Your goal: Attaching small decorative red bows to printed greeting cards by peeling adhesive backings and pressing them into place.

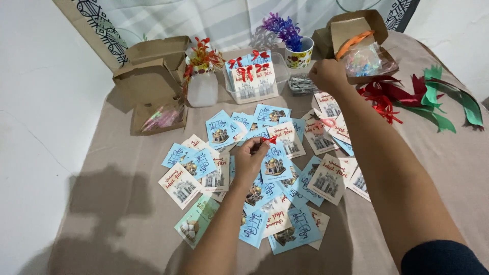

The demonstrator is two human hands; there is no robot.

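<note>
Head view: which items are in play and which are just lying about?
In play:
left hand pinching a red bow on a blue card
right hand by the open box

Lying about:
vase
flower cup
green strips
left boxes

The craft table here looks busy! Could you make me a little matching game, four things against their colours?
Things:
1. artificial flowers in the cup
2. paper strips at the far right
3. small bow on the card held by the left hand
4. open boxes at the back

Colours:
A. brown
B. red
C. purple
D. green

Pairs: 1-C, 2-D, 3-B, 4-A
</note>
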